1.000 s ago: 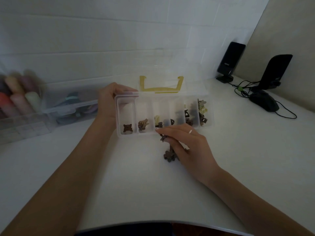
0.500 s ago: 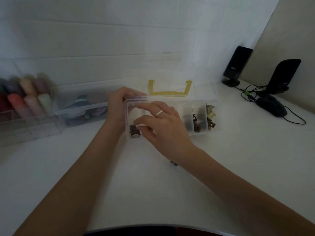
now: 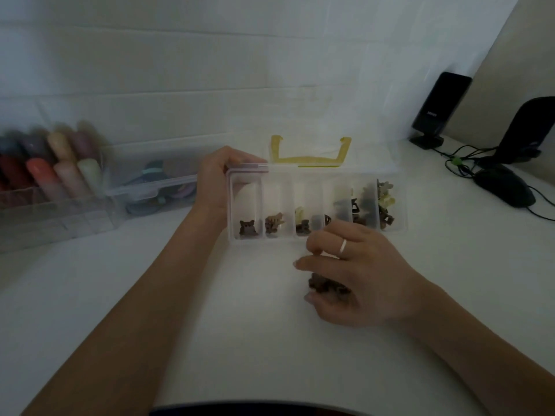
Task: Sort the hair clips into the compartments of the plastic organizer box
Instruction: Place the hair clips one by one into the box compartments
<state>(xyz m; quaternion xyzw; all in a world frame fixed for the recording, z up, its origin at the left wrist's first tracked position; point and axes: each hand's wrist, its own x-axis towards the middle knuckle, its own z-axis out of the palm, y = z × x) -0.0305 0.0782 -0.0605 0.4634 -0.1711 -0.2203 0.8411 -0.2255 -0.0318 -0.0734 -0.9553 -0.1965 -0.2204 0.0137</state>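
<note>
A white desk (image 3: 120, 295) carries a clear plastic organizer box (image 3: 318, 205) with a yellow handle, its lid up, at the centre. The left hand (image 3: 220, 181) grips the box's far-left corner. The right hand (image 3: 354, 277), fingers curled, closes over a small pile of brown hair clips (image 3: 326, 285) lying just near of the box.

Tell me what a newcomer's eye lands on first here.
First the clear organizer box at mid-table, yellow handle on its open lid behind it, small hair clips in its compartments. The left hand grips its left end. In front of it, the right hand, a ring on one finger, curls over a cluster of brown clips on the white table.
</note>
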